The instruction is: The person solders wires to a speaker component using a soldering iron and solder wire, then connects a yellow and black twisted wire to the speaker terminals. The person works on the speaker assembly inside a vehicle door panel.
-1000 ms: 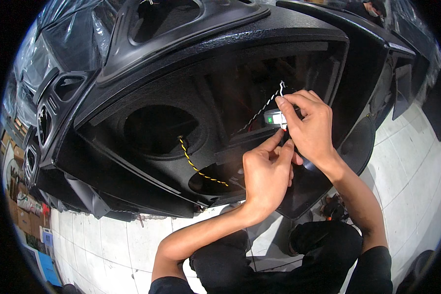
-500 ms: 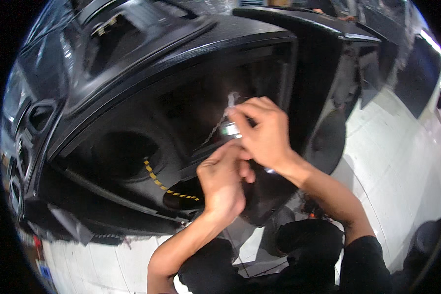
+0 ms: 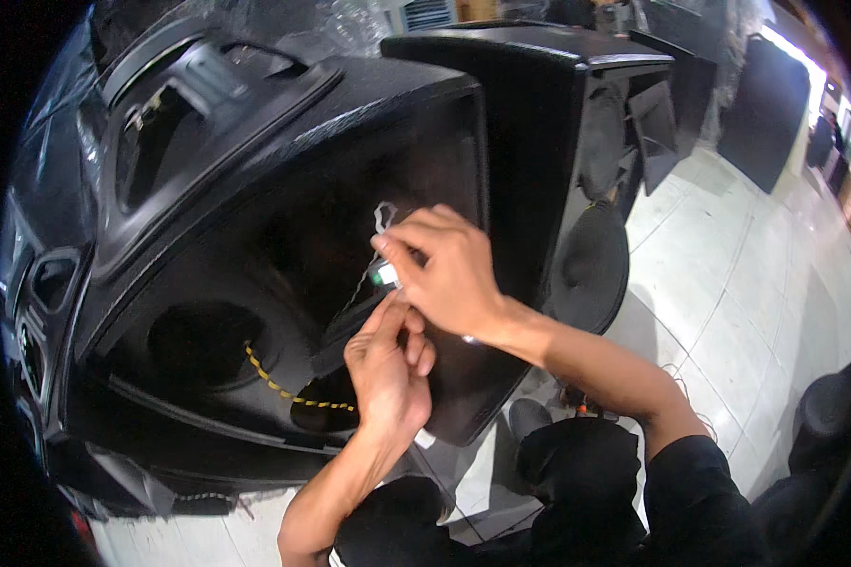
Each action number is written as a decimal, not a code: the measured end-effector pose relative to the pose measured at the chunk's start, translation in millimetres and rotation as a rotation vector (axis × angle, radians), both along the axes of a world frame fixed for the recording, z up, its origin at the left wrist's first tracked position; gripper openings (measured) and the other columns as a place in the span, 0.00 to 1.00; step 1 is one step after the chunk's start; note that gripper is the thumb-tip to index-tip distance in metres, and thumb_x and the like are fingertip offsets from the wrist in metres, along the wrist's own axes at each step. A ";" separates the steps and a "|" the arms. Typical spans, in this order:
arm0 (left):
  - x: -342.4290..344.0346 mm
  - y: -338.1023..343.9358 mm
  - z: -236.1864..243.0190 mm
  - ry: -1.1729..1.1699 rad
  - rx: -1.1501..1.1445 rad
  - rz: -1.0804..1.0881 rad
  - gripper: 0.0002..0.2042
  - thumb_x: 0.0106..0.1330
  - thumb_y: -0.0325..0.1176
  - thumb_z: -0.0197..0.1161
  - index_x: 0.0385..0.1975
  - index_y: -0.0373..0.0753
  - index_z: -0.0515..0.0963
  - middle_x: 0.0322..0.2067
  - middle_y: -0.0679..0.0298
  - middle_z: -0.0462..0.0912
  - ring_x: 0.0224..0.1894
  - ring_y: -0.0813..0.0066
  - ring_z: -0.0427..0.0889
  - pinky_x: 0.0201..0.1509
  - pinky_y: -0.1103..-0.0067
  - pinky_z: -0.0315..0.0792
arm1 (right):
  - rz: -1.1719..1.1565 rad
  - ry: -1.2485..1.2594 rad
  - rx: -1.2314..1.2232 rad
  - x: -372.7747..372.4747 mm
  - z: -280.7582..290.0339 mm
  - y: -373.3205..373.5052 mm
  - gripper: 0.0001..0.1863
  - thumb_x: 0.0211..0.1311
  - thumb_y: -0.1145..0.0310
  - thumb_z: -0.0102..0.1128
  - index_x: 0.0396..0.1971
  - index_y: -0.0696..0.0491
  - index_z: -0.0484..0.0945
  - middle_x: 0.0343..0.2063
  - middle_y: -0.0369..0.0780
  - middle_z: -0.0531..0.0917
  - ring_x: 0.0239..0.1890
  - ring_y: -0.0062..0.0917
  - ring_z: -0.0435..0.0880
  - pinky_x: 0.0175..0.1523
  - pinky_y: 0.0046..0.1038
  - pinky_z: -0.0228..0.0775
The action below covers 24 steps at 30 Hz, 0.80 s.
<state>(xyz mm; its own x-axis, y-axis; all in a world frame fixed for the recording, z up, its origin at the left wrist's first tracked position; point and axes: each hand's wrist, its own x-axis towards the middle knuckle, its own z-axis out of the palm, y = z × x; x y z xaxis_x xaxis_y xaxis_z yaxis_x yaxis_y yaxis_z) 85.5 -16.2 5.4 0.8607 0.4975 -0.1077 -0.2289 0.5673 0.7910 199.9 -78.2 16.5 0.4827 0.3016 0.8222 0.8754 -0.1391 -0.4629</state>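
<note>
Both my hands are raised in front of the open face of a black speaker cabinet. In my right hand, thumb and bent fingers are closed around a small item with a white and green face, its kind unclear. A pale looped strip sticks up past those fingertips. Just below, my left hand is closed in a pinch close to the right one; what it pinches is hidden. A thin twisted wire runs from the hands down into the cabinet. A yellow-and-black twisted wire lies across the opening's lower left.
A black speaker frame lies on top of the cabinet. Close on the right stands another black cabinet, with a round dark speaker cone below its front. Pale floor tiles extend rightward. A black panel leans farther back.
The view has shifted, so the cabinets and hands sit farther left in it. Both hands keep their closed grips near each other, and the pale strip now shows a clearer loop.
</note>
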 end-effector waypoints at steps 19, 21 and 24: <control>2.7 3.2 -4.9 -0.076 -0.200 -0.135 0.07 0.71 0.28 0.60 0.42 0.31 0.79 0.24 0.67 0.77 0.17 0.85 0.65 0.20 0.83 0.60 | -0.001 0.039 -0.055 -1.8 7.8 -8.4 0.08 0.64 0.71 0.64 0.33 0.61 0.84 0.25 0.41 0.82 0.25 0.26 0.71 0.31 0.28 0.62; 1.6 6.2 -7.3 -0.085 -0.188 -0.164 0.08 0.71 0.29 0.60 0.43 0.31 0.79 0.24 0.66 0.78 0.17 0.84 0.65 0.20 0.82 0.61 | -0.027 0.050 -0.099 -3.5 9.8 -9.4 0.10 0.65 0.69 0.64 0.34 0.61 0.84 0.25 0.41 0.82 0.25 0.25 0.71 0.31 0.27 0.62; -1.9 14.1 -5.8 -0.057 -0.169 -0.231 0.09 0.71 0.29 0.60 0.45 0.31 0.79 0.25 0.66 0.79 0.17 0.84 0.66 0.20 0.82 0.61 | -0.081 0.052 -0.172 -5.3 14.7 -12.3 0.11 0.66 0.68 0.63 0.35 0.62 0.84 0.25 0.42 0.81 0.25 0.25 0.71 0.31 0.27 0.63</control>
